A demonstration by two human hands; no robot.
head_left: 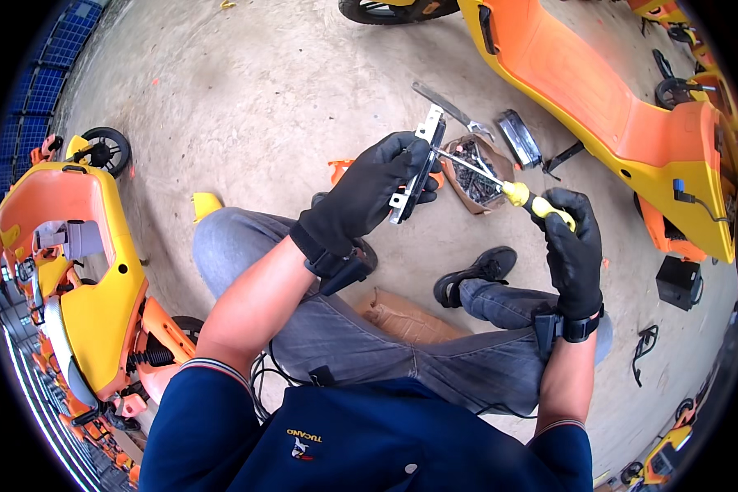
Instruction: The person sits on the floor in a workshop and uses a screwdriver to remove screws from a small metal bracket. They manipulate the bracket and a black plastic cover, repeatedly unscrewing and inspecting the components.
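Observation:
Both my hands wear black gloves. My left hand (377, 184) is closed around a narrow metal and black bracket-like part (426, 131), held up tilted in front of me. In my right hand (572, 246) is a screwdriver (517, 194) with a yellow and black handle. Its shaft points left toward the bracket-like part, and the tip meets or lies close to its edge; exact contact I cannot tell. Behind the shaft, on the floor, stands an open brown paper bag (502, 160) filled with small dark pieces, probably screws or bolts.
A flat metal bar (443, 102) and a silver-black box (520, 138) lie beyond the bag. Yellow-orange scooters stand at right (582, 74) and left (98, 320). A black box (679, 281) and a black bracket (644, 353) rest at right. Brown cardboard (410, 318) lies between my legs.

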